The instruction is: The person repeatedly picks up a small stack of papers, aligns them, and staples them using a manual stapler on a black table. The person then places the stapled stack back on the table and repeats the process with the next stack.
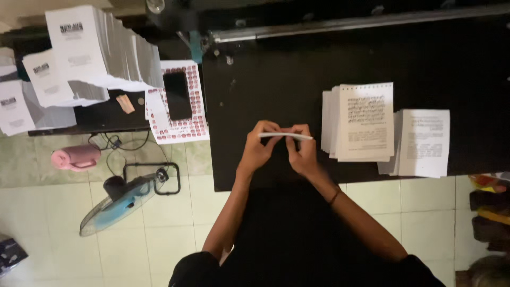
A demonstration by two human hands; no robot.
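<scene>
Black table (297,79) — matt, dull surface, with a brushed-metal rail (361,24) along its far edge. Thin white paper booklet (285,136), matt, pinched between left hand (257,151) and right hand (304,154). Printed booklet stacks (366,125) — plain uncoated paper. Phone (177,95): glossy black glass. Floor tiles (159,234): smooth, slightly glossy ceramic. Pink jug (74,158) and floor fan (119,204): smooth plastic.
</scene>
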